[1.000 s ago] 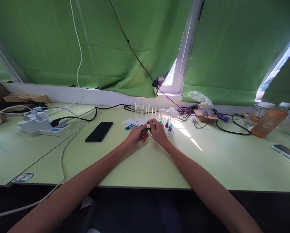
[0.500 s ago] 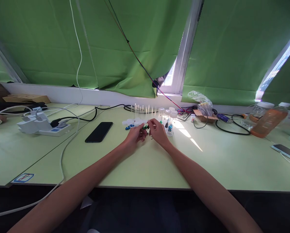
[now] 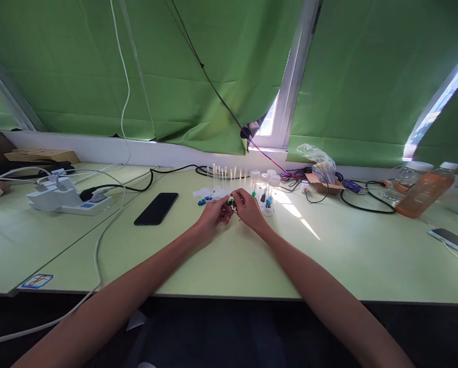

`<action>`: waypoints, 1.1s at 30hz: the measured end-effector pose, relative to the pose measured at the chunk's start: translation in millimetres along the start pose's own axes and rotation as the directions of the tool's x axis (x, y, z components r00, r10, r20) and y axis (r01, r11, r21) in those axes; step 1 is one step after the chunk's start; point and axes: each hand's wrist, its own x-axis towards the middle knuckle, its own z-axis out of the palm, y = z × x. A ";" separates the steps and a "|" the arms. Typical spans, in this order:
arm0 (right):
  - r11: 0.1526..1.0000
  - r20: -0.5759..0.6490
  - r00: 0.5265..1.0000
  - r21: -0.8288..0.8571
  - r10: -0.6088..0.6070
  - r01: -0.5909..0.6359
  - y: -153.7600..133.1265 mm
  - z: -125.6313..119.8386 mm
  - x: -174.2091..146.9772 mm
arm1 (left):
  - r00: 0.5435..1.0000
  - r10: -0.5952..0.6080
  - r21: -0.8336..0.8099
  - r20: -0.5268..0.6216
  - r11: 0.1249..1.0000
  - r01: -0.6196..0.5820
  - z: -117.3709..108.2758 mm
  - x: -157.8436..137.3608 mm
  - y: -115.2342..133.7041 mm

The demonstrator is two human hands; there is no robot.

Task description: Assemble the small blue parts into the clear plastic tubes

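Observation:
My left hand [image 3: 212, 213] and my right hand [image 3: 249, 208] meet over the light green desk [image 3: 221, 255], fingertips pinched together on a small green part [image 3: 229, 202]. It is too small to tell what the part is. Just behind my hands lie several white caps and small blue pieces [image 3: 208, 194]. Clear vials [image 3: 266, 193] with blue and green bits inside stand to the right of my right hand. A row of thin clear tubes [image 3: 225, 172] stands further back.
A black phone [image 3: 156, 208] lies left of my hands. A white power strip [image 3: 62, 197] with cables sits far left. At the right stand an orange bottle [image 3: 424, 191], a jar [image 3: 407, 176], a black cable loop [image 3: 363, 202], a plastic bag [image 3: 317, 158] and another phone [image 3: 451, 240].
Both hands stay pinched on the small green part at nearly the same spot; only the fingers shift slightly.

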 end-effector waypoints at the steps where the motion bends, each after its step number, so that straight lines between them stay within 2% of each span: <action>1: 1.000 -0.001 1.000 -0.007 0.007 -0.007 -0.3 -0.3 0.0 | 1.000 0.002 0.010 0.009 1.000 -0.002 0.1 -0.4 0.0; 10: 0.999 -0.023 0.998 0.004 0.051 -0.051 0.2 0.7 1.4 | 0.998 -0.006 0.054 0.061 0.999 0.003 2.8 -2.7 -0.1; 15: 0.996 0.009 0.997 0.047 0.075 -0.076 -2.6 -0.1 -0.3 | 1.000 0.001 -0.012 -0.009 1.000 -0.001 -0.7 1.1 1.7; 20: 0.997 0.045 0.998 0.074 0.035 -0.039 -3.1 -0.1 -1.3 | 0.997 0.006 -0.055 -0.073 0.998 -0.010 -3.2 2.4 3.6; 27: 0.998 0.056 0.998 0.063 -0.019 0.015 -1.1 1.9 0.1 | 0.999 0.007 -0.060 -0.047 0.998 -0.010 -1.7 2.6 0.6; 33: 0.998 0.077 0.997 0.061 -0.002 -0.002 -2.2 0.9 -0.5 | 1.000 0.005 -0.026 -0.021 1.000 -0.005 0.4 -0.3 2.8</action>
